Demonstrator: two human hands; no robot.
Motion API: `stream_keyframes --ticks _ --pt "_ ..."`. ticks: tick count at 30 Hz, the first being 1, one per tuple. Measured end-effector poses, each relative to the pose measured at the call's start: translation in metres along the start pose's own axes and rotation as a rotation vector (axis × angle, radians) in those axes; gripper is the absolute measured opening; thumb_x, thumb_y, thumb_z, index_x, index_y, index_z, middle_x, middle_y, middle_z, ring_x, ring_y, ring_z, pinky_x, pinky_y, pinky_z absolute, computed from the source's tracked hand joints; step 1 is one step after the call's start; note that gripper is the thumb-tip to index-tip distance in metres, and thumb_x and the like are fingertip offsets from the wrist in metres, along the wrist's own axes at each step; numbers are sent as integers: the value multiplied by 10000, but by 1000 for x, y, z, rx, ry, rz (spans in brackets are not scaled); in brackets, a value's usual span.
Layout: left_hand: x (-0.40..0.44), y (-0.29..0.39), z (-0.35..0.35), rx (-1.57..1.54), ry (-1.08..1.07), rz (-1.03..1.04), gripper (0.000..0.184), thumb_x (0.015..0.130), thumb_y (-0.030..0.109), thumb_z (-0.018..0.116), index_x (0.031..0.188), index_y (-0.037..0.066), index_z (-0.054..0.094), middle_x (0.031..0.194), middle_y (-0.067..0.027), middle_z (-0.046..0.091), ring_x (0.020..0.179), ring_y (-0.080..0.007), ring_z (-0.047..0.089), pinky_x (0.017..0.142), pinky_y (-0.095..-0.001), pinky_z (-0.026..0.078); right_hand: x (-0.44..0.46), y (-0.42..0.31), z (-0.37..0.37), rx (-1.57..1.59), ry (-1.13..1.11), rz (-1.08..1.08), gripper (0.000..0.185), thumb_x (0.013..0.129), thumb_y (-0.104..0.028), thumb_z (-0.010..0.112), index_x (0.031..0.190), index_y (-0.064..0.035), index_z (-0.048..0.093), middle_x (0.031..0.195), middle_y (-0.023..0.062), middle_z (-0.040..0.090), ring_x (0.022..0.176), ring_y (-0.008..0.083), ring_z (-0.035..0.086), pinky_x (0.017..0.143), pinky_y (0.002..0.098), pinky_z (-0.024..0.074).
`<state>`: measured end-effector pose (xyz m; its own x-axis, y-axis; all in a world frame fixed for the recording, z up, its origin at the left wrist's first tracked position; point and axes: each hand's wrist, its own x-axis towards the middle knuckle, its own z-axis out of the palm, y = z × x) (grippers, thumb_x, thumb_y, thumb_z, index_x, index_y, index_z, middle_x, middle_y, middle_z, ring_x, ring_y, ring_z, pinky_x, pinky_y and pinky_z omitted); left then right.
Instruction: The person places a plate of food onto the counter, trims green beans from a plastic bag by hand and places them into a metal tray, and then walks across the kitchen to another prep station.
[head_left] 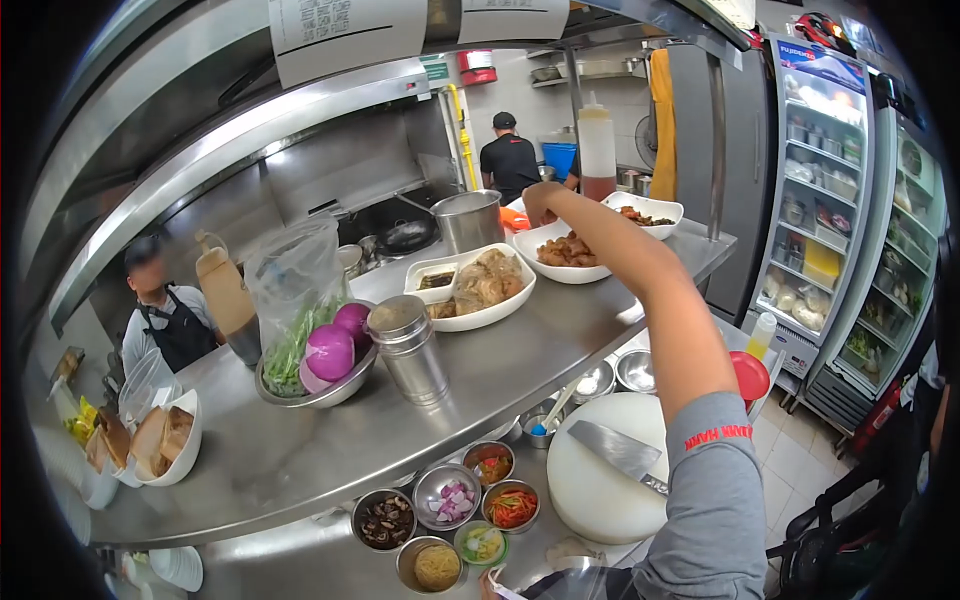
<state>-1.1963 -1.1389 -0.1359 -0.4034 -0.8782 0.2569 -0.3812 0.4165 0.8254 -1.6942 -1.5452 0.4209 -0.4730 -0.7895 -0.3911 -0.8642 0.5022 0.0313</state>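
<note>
My right arm reaches across the steel shelf, and my right hand [541,203] is at its far side, behind a white bowl of fried brown pieces [568,252]. Its fingers are bent down and closed; what they hold, if anything, is hidden. Just left of them lies something orange [515,219]. Nearby are a white divided dish with meat and dark sauce [485,285], another white dish of dark food [645,214] and a squeeze bottle [597,150]. At the bottom edge a sliver of skin, perhaps my left hand [488,583], shows beside a white strip; its fingers are not visible.
On the shelf stand a steel shaker [405,350], a bowl with purple onions and greens [325,385], and a brown-filled bottle [228,300]. Below are a cleaver [612,450] on a round white board [590,500] and several ingredient bowls [447,500]. Two people [510,160] work beyond.
</note>
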Motion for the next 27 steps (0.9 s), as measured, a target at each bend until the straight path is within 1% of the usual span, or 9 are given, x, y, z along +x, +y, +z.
stream_keyframes --ticks 11,16,17,18,22,23,24,26,27 --pt "-22 -19 0 28 -18 46 559 844 258 636 1260 -16 381 1274 -229 379 1206 -373 395 1003 -427 363 -110 8 8 279 1010 -518 167 714 -51 592 691 115 585 595 244 614 494 265 656 428 341 545" --pt "-44 -33 -13 47 -67 155 574 841 269 642 1264 -17 379 1281 -232 376 1215 -380 389 1011 -427 357 -119 -1 -19 189 1595 -750 238 762 -110 575 988 -37 591 926 218 625 949 400 572 830 462 467" --pt "-49 -20 -19 37 -68 160 603 839 296 648 1274 -16 371 1299 -234 367 1236 -389 369 1025 -424 347 -141 -1 -29 -326 1475 -574 237 822 -134 554 1042 -54 591 994 205 604 985 379 539 871 455 435" --pt "-44 -2 -31 26 -57 154 633 837 324 654 1285 -16 363 1316 -236 357 1257 -397 349 1039 -421 337 -128 4 -29 -317 1865 -681 254 883 -146 519 1095 -22 581 1096 193 587 1012 373 563 875 445 462" --pt "-50 11 -40 -32 -62 106 626 851 378 632 1294 26 365 1313 -210 347 1248 -364 368 1039 -415 340 -180 3 -30 -521 1983 -66 524 740 -545 685 977 -82 626 881 109 649 711 306 629 614 363 530" --pt "-51 13 -44 -78 -65 116 605 858 381 624 1286 34 373 1304 -207 350 1244 -359 373 1035 -412 344 -255 2 -6 172 1624 -848 354 773 -307 723 931 -15 602 864 148 618 707 315 612 620 404 509" --pt "-55 23 -54 -79 -55 147 580 866 378 614 1273 38 381 1282 -193 368 1220 -342 396 1013 -408 361 -236 15 -27 -214 2004 -912 235 801 -156 680 933 14 585 809 169 596 699 290 599 642 412 505" --pt "-73 47 -83 -75 22 135 554 874 375 604 1261 42 388 1260 -179 387 1196 -325 420 990 -404 378 -479 -71 83 639 1222 -661 161 815 -72 640 926 24 575 767 180 584 676 302 581 643 393 510" --pt "-85 59 -102 -123 -63 109 529 881 356 598 1260 47 395 1240 -159 412 1172 -302 442 980 -395 381 -472 -58 70 1228 909 -681 168 817 -91 661 912 17 575 791 166 593 730 327 596 645 369 517"
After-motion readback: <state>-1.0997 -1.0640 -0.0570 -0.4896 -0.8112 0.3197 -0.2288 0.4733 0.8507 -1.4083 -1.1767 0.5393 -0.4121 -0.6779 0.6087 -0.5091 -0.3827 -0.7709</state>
